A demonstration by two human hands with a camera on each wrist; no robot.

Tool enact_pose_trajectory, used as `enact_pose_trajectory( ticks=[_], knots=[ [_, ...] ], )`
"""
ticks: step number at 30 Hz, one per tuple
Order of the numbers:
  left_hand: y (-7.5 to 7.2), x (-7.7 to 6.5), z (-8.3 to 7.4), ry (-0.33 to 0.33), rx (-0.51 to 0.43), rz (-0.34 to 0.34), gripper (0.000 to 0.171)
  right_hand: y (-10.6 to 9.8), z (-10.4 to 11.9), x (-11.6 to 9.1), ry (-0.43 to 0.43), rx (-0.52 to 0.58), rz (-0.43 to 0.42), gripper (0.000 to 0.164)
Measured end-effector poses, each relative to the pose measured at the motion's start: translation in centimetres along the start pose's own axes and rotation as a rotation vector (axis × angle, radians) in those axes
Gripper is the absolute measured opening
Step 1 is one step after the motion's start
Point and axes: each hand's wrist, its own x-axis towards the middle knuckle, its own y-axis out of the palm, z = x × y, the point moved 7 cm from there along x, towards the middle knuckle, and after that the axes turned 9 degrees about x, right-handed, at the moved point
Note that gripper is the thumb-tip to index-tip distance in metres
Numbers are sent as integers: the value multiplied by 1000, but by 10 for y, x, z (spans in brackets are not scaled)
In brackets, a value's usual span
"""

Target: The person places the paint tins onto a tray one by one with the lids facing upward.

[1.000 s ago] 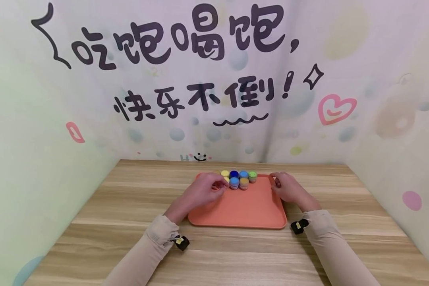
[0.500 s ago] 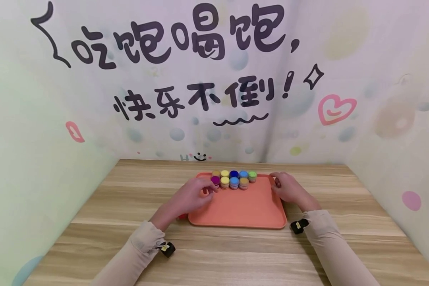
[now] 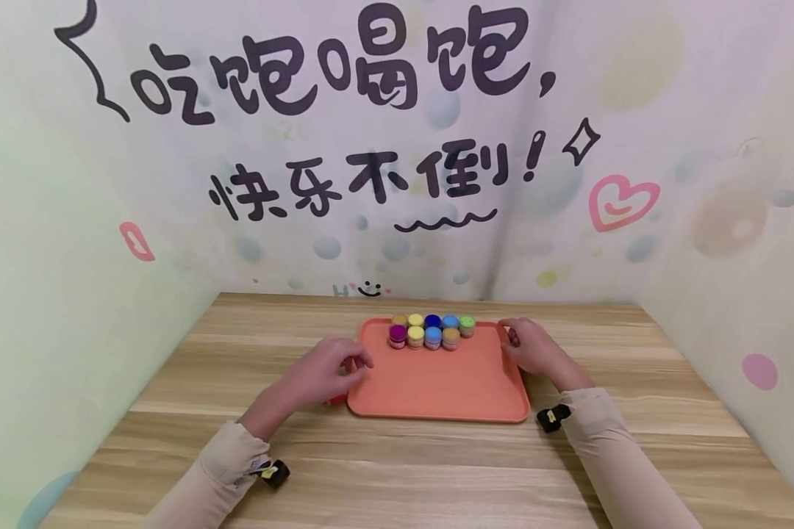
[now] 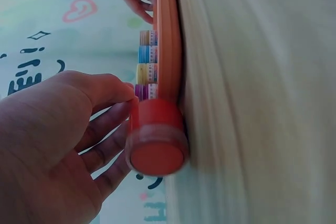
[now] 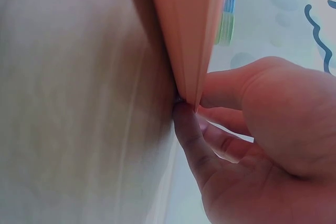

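An orange tray (image 3: 437,389) lies on the wooden table. Several small jars with coloured lids stand in two rows at its far left, among them a purple-lidded jar (image 3: 398,336) and a green-lidded jar (image 3: 467,326). My left hand (image 3: 324,371), fingers loosely bent, hovers by the tray's left edge with nothing held. Just beneath it, on the table beside the tray, a red jar (image 4: 157,137) is mostly hidden in the head view. At the tray's far right corner, my right hand (image 3: 539,351) pinches the rim, thumb above and a finger (image 5: 191,137) low at the underside.
The wooden table (image 3: 437,477) extends around the tray on all sides. Behind it stands a printed wall (image 3: 291,257) with large black lettering, and pale walls close in left and right.
My left hand has drawn back from the jars, leftward and toward me, uncovering the purple-lidded jar and others. The right hand stays at the tray's corner.
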Motion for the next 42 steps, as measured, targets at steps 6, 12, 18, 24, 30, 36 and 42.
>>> enact_pose_trajectory(
  ticks=[6,12,18,24,30,36,42],
  knots=[
    [-1,-13,6,23,-7,23,5,0,2,1,-29,8,-8,42],
    [-2,-20,8,59,-24,44,4,-2,1,0,-23,9,-14,42],
    [-9,-29,15,29,-54,86,8,-1,1,0,-22,10,-14,42],
    [-15,-40,25,1,-57,167,27,-1,1,0,-22,5,-14,42],
    [-16,-43,30,2,-78,214,40,-1,1,0,-11,5,-10,42],
    [-14,-42,30,19,-77,209,37,0,-1,0,-14,2,-13,41],
    [-15,-42,28,5,-91,189,29,0,-1,0,-2,7,-7,42]
  ],
)
